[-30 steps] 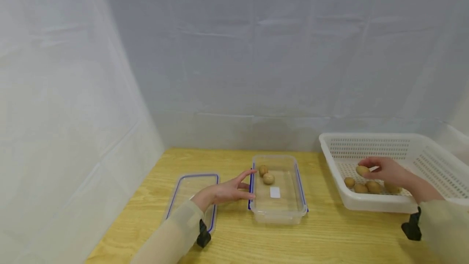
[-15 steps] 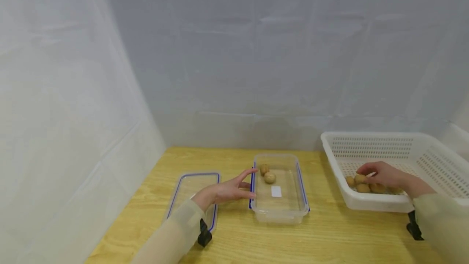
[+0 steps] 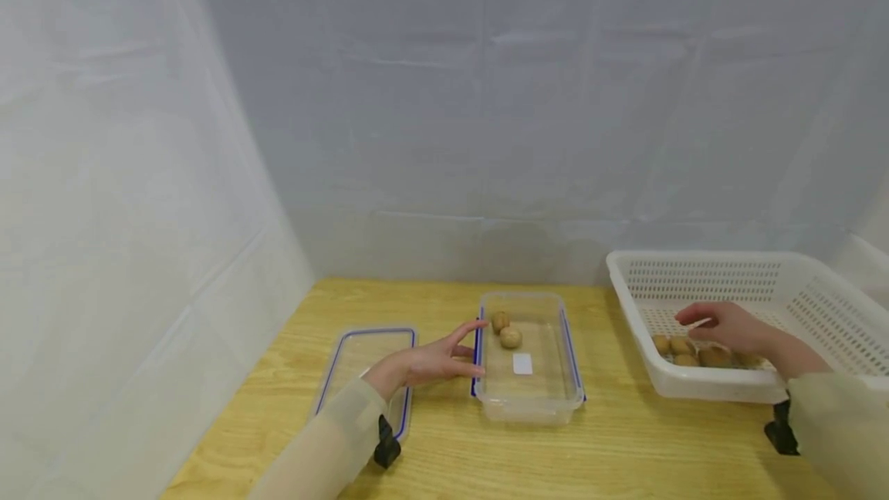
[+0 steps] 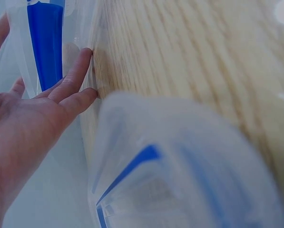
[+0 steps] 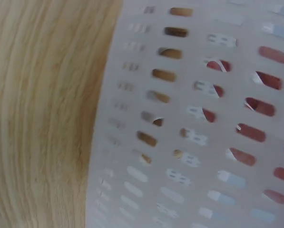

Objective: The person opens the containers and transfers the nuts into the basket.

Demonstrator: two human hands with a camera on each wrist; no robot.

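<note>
My left hand point(image 3: 434, 361) rests against the left side of a clear plastic food container point(image 3: 531, 392), its fingers spread. In the left wrist view, the left hand point(image 4: 32, 118) has its fingertips near the blue clip point(image 4: 46, 42). Two small yellow-brown potatoes point(image 3: 511, 338) lie inside, near the far left. My right hand point(image 3: 729, 329) hovers low inside a white slotted basket point(image 3: 722, 386), fingers loosely bent and holding nothing. Several potatoes point(image 3: 684, 346) lie beneath and beside it. The right wrist view shows mostly the basket wall point(image 5: 189, 156), with reddish skin visible through the slots.
A clear lid point(image 3: 361, 342) with a blue seal lies on the wooden table point(image 3: 444, 461), left of the container and partly under the left forearm. White sheeting point(image 3: 444, 137) hangs behind and at the left.
The right hand lowered a potato among the others in the basket and let it go, then lifted slightly. The left hand and the container stayed in place.
</note>
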